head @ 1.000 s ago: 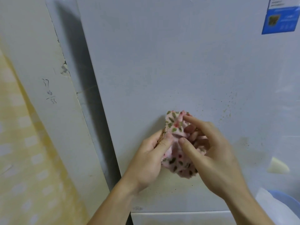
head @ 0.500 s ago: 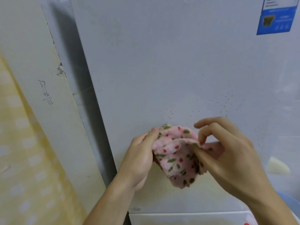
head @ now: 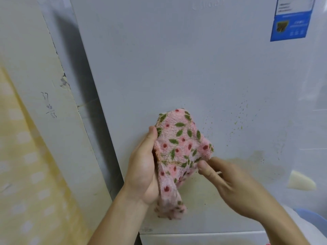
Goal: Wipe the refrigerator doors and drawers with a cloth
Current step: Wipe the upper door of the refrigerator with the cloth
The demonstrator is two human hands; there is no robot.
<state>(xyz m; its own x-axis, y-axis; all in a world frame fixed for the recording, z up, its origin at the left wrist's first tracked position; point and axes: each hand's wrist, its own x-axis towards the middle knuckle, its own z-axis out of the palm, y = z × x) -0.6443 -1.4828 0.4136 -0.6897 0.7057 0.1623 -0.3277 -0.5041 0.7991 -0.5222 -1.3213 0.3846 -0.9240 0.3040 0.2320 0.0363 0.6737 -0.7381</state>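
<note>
At the far left hangs a yellow patterned curtain (head: 26, 174), then a leaning white panel (head: 58, 142) with pencilled numbers. The left hand (head: 143, 167) grips the pink floral cloth (head: 178, 152) in front of the refrigerator door (head: 177, 59). The cloth's long axis runs nearly upright, bunched end up, loose tail hanging down. The blurred right hand (head: 235, 188) pinches its lower right edge. Green specks (head: 238, 117) dot the door beside it. A blue sticker (head: 292, 23) sits above and a blue basin (head: 311, 220) below.
</note>
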